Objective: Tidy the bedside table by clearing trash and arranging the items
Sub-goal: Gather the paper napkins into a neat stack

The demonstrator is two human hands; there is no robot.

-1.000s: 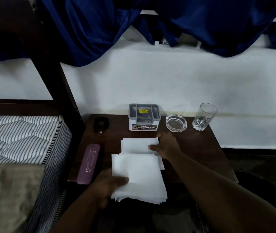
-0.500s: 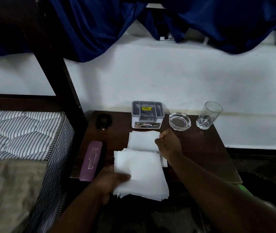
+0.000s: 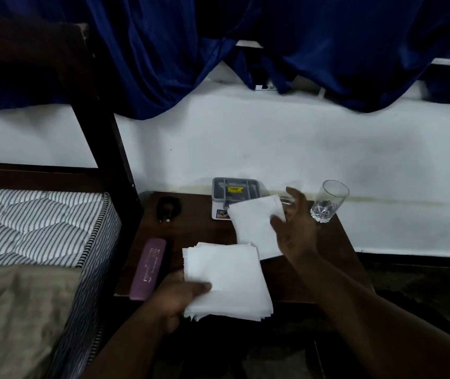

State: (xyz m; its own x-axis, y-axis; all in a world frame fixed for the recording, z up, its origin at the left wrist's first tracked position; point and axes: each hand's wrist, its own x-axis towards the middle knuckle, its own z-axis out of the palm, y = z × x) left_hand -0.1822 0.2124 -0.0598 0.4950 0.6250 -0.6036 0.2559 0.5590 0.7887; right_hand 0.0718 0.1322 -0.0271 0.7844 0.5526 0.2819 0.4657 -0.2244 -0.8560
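My left hand (image 3: 174,296) grips a stack of white paper napkins (image 3: 226,280) at its lower left corner, over the front edge of the dark wooden bedside table (image 3: 199,231). In my right hand (image 3: 296,231), a few more white napkins (image 3: 254,220) are pinched by thumb and fingers and lifted tilted above the table's middle. A purple case (image 3: 148,268) lies along the table's left front. At the back stand a grey organizer box (image 3: 234,190) and a clear drinking glass (image 3: 328,205). My right hand mostly hides a glass ashtray (image 3: 287,201).
A small black object (image 3: 167,209) sits at the table's back left. The bed with a striped mattress (image 3: 35,222) and tan sheet (image 3: 21,310) borders the left, behind a dark bedpost (image 3: 103,127). A white wall and blue curtain (image 3: 191,50) are behind.
My right hand has picked the second batch of napkins off the table and raised it up and to the right, in front of the organizer and ashtray. The left hand keeps its stack.
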